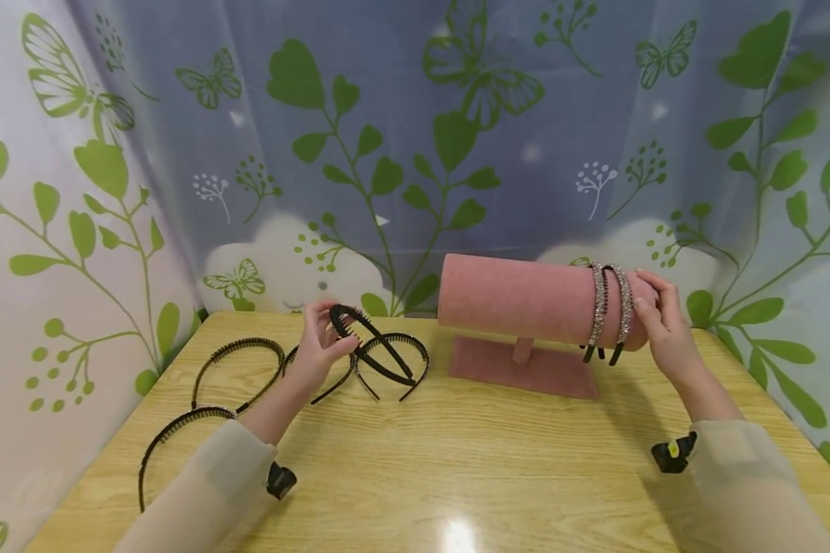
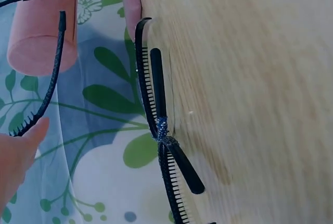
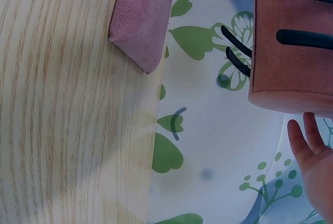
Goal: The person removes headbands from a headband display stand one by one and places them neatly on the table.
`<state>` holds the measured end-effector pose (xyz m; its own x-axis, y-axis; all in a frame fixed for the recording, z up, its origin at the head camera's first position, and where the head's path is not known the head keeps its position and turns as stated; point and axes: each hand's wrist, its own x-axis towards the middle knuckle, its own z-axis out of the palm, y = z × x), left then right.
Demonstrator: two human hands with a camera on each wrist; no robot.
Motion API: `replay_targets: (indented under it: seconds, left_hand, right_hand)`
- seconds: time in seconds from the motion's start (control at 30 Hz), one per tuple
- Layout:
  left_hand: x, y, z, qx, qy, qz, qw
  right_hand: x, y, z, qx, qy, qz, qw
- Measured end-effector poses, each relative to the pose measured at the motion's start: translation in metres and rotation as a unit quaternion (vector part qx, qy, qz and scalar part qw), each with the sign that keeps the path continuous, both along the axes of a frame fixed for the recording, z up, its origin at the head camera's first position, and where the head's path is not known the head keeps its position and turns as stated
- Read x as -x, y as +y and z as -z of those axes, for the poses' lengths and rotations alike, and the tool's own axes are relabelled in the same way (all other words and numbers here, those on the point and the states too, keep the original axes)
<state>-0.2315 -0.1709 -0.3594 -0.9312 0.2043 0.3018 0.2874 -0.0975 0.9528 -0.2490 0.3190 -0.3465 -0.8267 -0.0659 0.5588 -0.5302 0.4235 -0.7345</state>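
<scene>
My left hand (image 1: 311,353) pinches a black toothed headband (image 2: 55,70) by its curved top, above the table, with the two ends pointing right. A pink velvet roll stand (image 1: 519,299) stands at the right of the head view. Two sparkly silver headbands (image 1: 624,307) sit around the roll near its right end. My right hand (image 1: 669,330) touches that end with its fingers; the right wrist view has the fingertips (image 3: 297,135) against the roll's edge. Behind and below my left hand, dark headbands (image 1: 425,357) lie on the table, partly hidden.
More black toothed headbands (image 1: 281,361) lie at the left of the wooden table (image 1: 415,476). A flat pink base (image 1: 526,376) supports the roll on a short post. A leaf-and-butterfly printed curtain (image 1: 401,138) hangs behind and at both sides.
</scene>
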Motion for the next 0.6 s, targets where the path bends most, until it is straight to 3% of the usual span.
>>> replay_targets:
  seconds: [0.17,0.33,0.4,0.47,0.53,0.6]
  left_hand:
    - [-0.012,-0.011,0.001,0.045,-0.005,0.004,0.999]
    - [-0.023,-0.028,0.001,0.137,0.041,0.016,0.9896]
    - [-0.029,-0.034,0.001,0.196,0.065,0.017,0.9783]
    - [-0.035,-0.039,0.002,0.262,0.08,0.017,0.9617]
    - [-0.042,-0.043,0.002,0.317,0.082,0.022,0.9445]
    - [-0.047,-0.046,0.003,0.352,0.081,0.035,0.932]
  right_hand:
    - [0.0,-0.001,0.001,-0.002,0.001,-0.001,1.0]
    - [0.0,-0.001,0.001,0.003,0.008,-0.005,1.0]
    - [-0.001,-0.001,0.0,0.004,0.008,-0.006,0.9999]
    - [-0.001,-0.001,0.0,0.005,0.008,-0.008,0.9999]
    - [-0.001,-0.001,0.001,0.006,0.007,-0.011,0.9999]
    - [-0.001,0.0,0.0,0.007,0.007,-0.012,0.9999]
